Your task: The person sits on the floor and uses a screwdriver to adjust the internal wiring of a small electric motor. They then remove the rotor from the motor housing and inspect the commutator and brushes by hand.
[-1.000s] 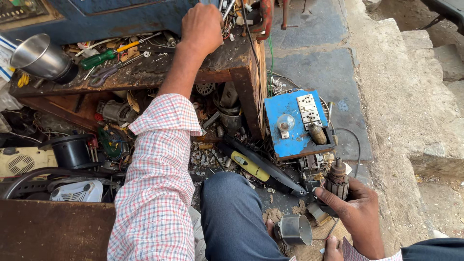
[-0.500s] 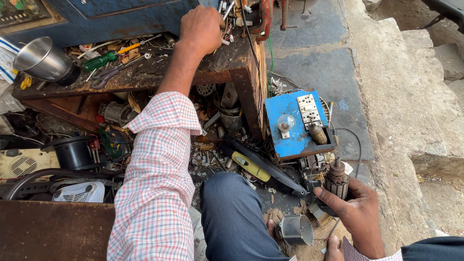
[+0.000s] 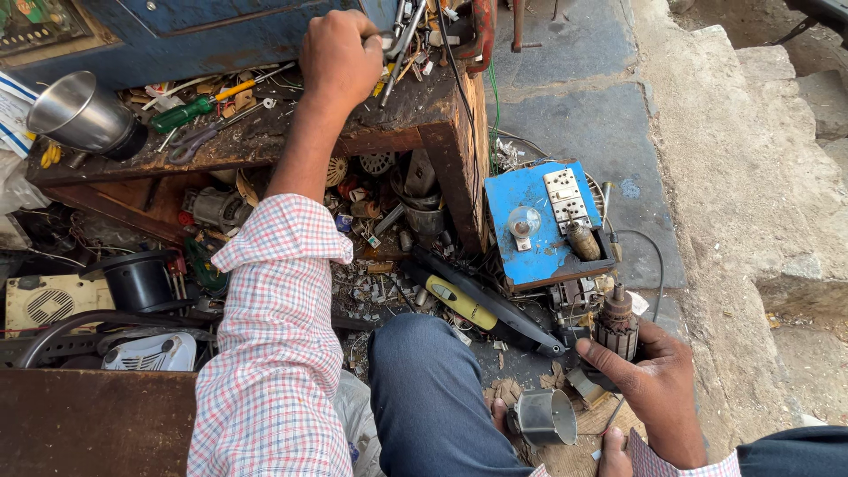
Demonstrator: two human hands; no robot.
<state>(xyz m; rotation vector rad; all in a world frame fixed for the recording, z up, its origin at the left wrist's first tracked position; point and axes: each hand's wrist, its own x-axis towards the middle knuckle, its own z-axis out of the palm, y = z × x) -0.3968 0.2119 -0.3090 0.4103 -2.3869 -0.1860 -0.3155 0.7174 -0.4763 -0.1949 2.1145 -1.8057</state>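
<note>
The left hand (image 3: 340, 55) grasps tools (image 3: 402, 31) on the workbench (image 3: 389, 124); the right hand (image 3: 649, 389) holds a motor armature (image 3: 616, 329).

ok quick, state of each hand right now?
Left hand: closed on a thin metal tool among the clutter on the wooden bench.
Right hand: closed, holding a motor armature upright.

Left hand (image 3: 340, 57) extended, fingers curled (fist-like) — right hand (image 3: 649, 380) low, gripping.
</note>
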